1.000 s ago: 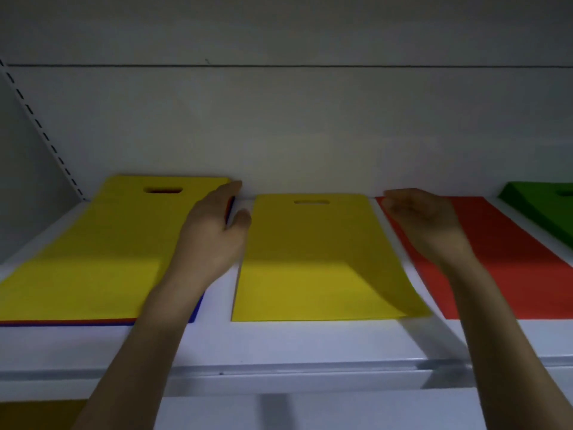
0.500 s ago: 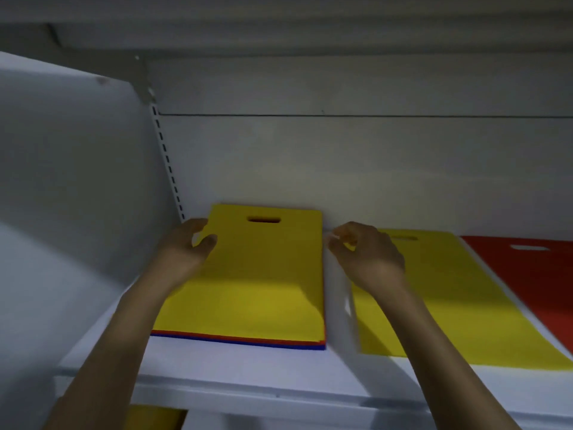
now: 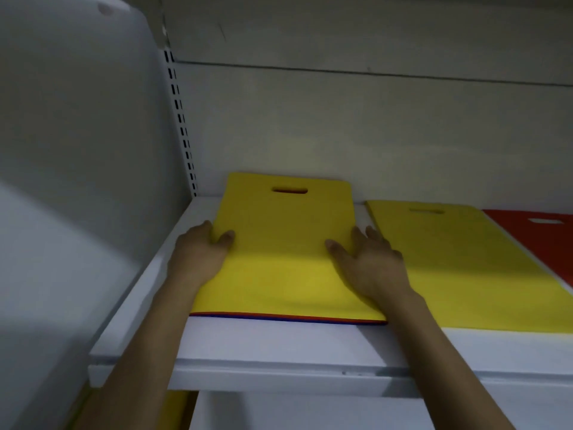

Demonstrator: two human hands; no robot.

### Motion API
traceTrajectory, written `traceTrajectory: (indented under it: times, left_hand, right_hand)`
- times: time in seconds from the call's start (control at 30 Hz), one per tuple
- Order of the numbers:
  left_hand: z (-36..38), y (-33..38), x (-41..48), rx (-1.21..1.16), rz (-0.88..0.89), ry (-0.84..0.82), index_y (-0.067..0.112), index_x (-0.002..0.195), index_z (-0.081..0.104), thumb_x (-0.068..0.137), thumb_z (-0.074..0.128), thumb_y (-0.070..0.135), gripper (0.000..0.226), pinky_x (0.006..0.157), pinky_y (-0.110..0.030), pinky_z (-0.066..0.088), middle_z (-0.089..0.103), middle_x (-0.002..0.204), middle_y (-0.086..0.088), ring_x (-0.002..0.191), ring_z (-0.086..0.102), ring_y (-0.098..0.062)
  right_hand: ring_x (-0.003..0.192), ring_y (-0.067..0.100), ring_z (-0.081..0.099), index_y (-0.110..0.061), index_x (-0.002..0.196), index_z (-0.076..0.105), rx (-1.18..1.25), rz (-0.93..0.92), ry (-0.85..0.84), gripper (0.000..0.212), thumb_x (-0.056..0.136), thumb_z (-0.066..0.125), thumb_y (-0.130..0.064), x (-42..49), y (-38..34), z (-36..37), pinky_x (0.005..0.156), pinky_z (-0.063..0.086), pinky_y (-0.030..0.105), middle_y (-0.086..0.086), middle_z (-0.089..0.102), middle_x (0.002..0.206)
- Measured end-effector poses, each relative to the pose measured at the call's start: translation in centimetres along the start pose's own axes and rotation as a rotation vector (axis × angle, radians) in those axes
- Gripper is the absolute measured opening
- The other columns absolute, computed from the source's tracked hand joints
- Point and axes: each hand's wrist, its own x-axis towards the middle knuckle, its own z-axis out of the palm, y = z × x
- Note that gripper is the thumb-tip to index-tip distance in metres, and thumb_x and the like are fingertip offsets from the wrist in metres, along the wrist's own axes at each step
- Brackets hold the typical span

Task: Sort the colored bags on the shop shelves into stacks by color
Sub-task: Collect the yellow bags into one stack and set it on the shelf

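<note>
Only red-blue edges [image 3: 285, 318] show under the yellow bag [image 3: 285, 252]; left hand [image 3: 198, 252] pinches its left edge, fingers hidden; right hand [image 3: 369, 265] presses flat.

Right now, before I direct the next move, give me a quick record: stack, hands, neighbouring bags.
left stack: yellow bag on top, red and blue edges beneath at the front
left hand: thumb over that bag's left edge; pinch unclear
right hand: flat on its right edge
to the right: second yellow bag, then red bag
shelf: white
</note>
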Motion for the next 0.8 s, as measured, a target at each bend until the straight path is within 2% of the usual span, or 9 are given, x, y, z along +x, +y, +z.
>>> traceTrajectory:
  times: [0.07, 0.2, 0.27, 0.33, 0.43, 0.53, 0.63, 0.7, 0.8]
  left_hand:
    - [0.1, 0.2, -0.2, -0.001, 0.017, 0.013, -0.003, 0.132, 0.044, 0.097, 0.047, 0.039, 0.055, 0.086, -0.034, 0.038, 0.049, 0.135, -0.022, 0.121, 0.047, -0.034]
    - [0.2, -0.2, -0.1, -0.034, 0.069, 0.033, 0.007, 0.138, 0.043, 0.096, 0.049, 0.037, 0.052, 0.095, -0.036, 0.039, 0.048, 0.138, -0.016, 0.123, 0.046, -0.033]
    - [0.2, -0.6, 0.1, -0.07, 0.133, 0.084, 0.015, 0.138, 0.045, 0.094, 0.053, 0.034, 0.049, 0.095, -0.036, 0.039, 0.05, 0.137, -0.011, 0.123, 0.047, -0.031]
    - [0.3, -1.1, 0.4, -0.072, 0.173, 0.163, 0.017, 0.132, 0.051, 0.092, 0.058, 0.03, 0.044, 0.091, -0.037, 0.041, 0.054, 0.131, -0.01, 0.119, 0.049, -0.03]
    - [0.4, -1.5, 0.5, -0.104, 0.218, 0.258, 0.016, 0.11, 0.061, 0.09, 0.06, 0.023, 0.021, 0.076, -0.035, 0.045, 0.061, 0.111, -0.007, 0.1, 0.055, -0.026]
    - [0.3, -1.4, 0.3, -0.126, 0.218, 0.31, 0.018, 0.09, 0.06, 0.092, 0.057, 0.019, 0.004, 0.064, -0.031, 0.04, 0.062, 0.094, -0.002, 0.082, 0.053, -0.021]
    - [-0.1, -0.9, -0.1, -0.126, 0.221, 0.365, 0.016, 0.089, 0.063, 0.092, 0.057, 0.019, 0.007, 0.061, -0.031, 0.041, 0.062, 0.091, -0.002, 0.078, 0.053, -0.019]
    - [-0.6, -0.1, -0.6, -0.11, 0.262, 0.414, 0.014, 0.09, 0.064, 0.092, 0.057, 0.018, 0.008, 0.06, -0.03, 0.039, 0.062, 0.09, -0.001, 0.078, 0.054, -0.019]
    - [-1.8, 2.3, -1.5, -0.083, 0.371, 0.465, 0.013, 0.091, 0.063, 0.092, 0.056, 0.016, 0.008, 0.054, -0.025, 0.033, 0.059, 0.083, 0.003, 0.073, 0.051, -0.016]
  right_hand:
    - [0.132, 0.028, 0.038, -0.019, 0.139, 0.043, -0.086, -0.041, 0.072, 0.065, 0.093, 0.032, -0.063, -0.1, 0.0, 0.0, 0.101, 0.032, 0.039, 0.009, 0.038, 0.146]
    - [0.119, 0.029, 0.049, -0.021, 0.123, 0.062, -0.119, -0.102, 0.187, 0.06, 0.091, 0.037, -0.064, 0.0, 0.3, 0.4, 0.094, 0.036, 0.039, 0.008, 0.055, 0.128]
    - [0.096, 0.034, 0.059, -0.017, 0.1, 0.074, -0.086, -0.162, 0.314, 0.06, 0.084, 0.038, -0.063, 0.2, 0.4, 0.8, 0.082, 0.041, 0.041, 0.011, 0.063, 0.101]
    - [0.077, 0.033, 0.06, -0.016, 0.082, 0.075, -0.097, -0.215, 0.436, 0.053, 0.081, 0.043, -0.058, 0.2, 0.5, 1.0, 0.077, 0.042, 0.04, 0.01, 0.062, 0.079]
    - [0.072, 0.028, 0.064, -0.02, 0.088, 0.073, -0.076, -0.214, 0.471, 0.044, 0.081, 0.047, -0.055, 0.1, 0.4, 0.9, 0.083, 0.032, 0.038, 0.005, 0.068, 0.074]
    - [0.072, 0.027, 0.065, -0.02, 0.102, 0.069, 0.038, -0.222, 0.495, 0.038, 0.079, 0.057, -0.048, 0.0, 0.6, 0.8, 0.087, 0.029, 0.037, 0.002, 0.068, 0.072]
    - [0.077, 0.029, 0.064, -0.021, 0.109, 0.067, 0.148, -0.257, 0.503, 0.035, 0.078, 0.062, -0.036, -0.1, 0.5, 0.5, 0.092, 0.031, 0.039, 0.004, 0.068, 0.08]
    - [0.077, 0.032, 0.062, -0.017, 0.111, 0.067, 0.224, -0.288, 0.505, 0.033, 0.08, 0.063, -0.029, -0.2, 0.4, 0.0, 0.091, 0.039, 0.043, 0.007, 0.066, 0.082]
    - [0.075, 0.031, 0.059, -0.012, 0.11, 0.069, 0.407, -0.328, 0.539, 0.029, 0.083, 0.063, -0.02, -0.4, 0.9, -1.4, 0.075, 0.046, 0.036, 0.01, 0.063, 0.084]
